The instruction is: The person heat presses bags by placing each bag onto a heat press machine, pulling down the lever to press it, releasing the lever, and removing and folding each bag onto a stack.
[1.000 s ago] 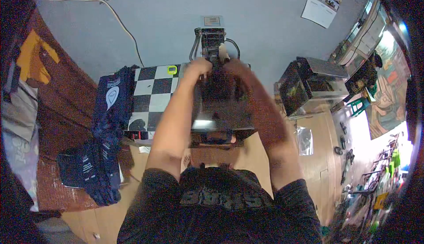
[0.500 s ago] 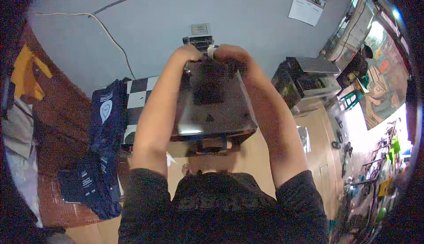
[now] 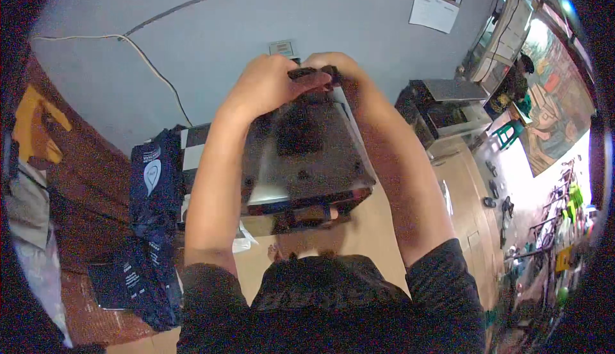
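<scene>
A dark machine with a broad, shiny flat plate (image 3: 307,155) stands against the wall in front of me. My left hand (image 3: 272,82) is closed around a dark part at the top of this machine, its fingers reaching toward the right. Close beside it, my right hand (image 3: 336,65) is bent over the same dark part, its fingers mostly hidden. Behind the hands a small grey control box (image 3: 282,48) shows at the wall. The checkered tabletop (image 3: 193,149) lies left of the machine, partly covered by my left arm.
Dark blue printed shirts (image 3: 154,174) hang at the left beside a brown woven surface (image 3: 83,206). A glass-sided black cabinet (image 3: 451,107) stands right. A calendar (image 3: 437,0) hangs on the wall. A green stool (image 3: 508,134) and shoes are farther right.
Both hands have come closer together at the machine's top, and the left has moved inward over the dark part. The flat plate appears raised and turned slightly. The view has shifted.
</scene>
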Available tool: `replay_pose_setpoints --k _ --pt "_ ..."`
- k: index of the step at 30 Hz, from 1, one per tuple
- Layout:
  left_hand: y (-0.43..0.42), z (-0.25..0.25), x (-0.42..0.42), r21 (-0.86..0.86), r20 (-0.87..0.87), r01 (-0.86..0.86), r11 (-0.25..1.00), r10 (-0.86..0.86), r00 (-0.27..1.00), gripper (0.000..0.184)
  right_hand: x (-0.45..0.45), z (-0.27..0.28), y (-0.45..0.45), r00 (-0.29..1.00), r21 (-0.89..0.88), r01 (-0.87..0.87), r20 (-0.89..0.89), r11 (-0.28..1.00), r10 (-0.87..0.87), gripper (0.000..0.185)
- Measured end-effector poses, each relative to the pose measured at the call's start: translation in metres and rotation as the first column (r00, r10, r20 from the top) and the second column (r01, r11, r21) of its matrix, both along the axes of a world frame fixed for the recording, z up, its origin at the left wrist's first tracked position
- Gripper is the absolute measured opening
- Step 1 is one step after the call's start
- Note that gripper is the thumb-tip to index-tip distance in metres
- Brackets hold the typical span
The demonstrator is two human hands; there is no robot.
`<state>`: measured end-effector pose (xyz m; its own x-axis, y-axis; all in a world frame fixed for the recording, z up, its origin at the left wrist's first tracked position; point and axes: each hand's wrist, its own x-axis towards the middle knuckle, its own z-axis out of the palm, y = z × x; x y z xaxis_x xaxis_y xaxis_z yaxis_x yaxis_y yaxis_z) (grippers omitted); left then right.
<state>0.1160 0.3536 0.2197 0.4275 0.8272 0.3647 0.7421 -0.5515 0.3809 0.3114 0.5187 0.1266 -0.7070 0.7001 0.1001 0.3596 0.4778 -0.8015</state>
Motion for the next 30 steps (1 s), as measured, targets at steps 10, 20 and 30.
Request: replay_pose_setpoints --k 10,20,30 --pt "0.026 0.043 -0.006 0.056 0.033 -0.139 0.989 0.137 0.990 0.071 -0.023 0.080 -0.041 0.566 0.179 0.766 -0.644 0.618 -0.515 0.040" --pt "0.078 0.078 -0.013 0.127 0.138 -0.084 0.988 0.067 0.988 0.066 -0.046 0.121 -0.063 0.751 0.552 0.616 -0.627 0.562 -0.208 0.037" --pt "0.142 0.045 -0.015 0.464 0.506 -0.244 0.852 -0.029 0.862 0.038 -0.045 0.118 -0.025 0.664 0.574 0.683 -0.746 0.452 -0.057 0.035"
